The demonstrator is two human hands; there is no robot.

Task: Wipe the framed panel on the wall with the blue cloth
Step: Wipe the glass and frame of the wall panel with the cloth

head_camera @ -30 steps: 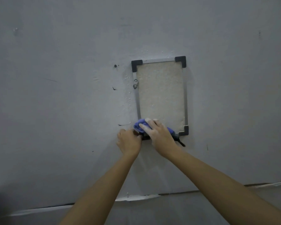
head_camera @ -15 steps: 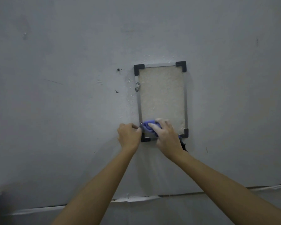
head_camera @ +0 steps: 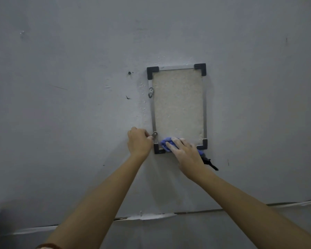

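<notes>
Hands work at the foot of a framed panel [head_camera: 178,105] fixed upright to a grey wall [head_camera: 70,123], its pale, speckled face edged by thin metal strips and capped with black corner pieces [head_camera: 152,72]. Pressed flat against the panel's lower edge, the right hand [head_camera: 185,150] spreads its fingers over a bunched blue cloth [head_camera: 165,142], pinning the fabric to the surface just right of the bottom-left corner; a fold of blue shows ahead of the fingertips and another scrap shows behind the wrist, near a dark strap [head_camera: 210,163] that trails down the wall. At the frame's left side, the left hand [head_camera: 139,141] is curled into a loose fist, its grip closed with thumb and forefinger touching a small metal bracket [head_camera: 154,134] on the frame's lower left edge. A second bracket [head_camera: 151,92] hangs higher on the same side. Small dark marks [head_camera: 129,72] dot the wall left of the frame, and a cracked, peeling seam [head_camera: 145,216] runs across the wall below both forearms.
</notes>
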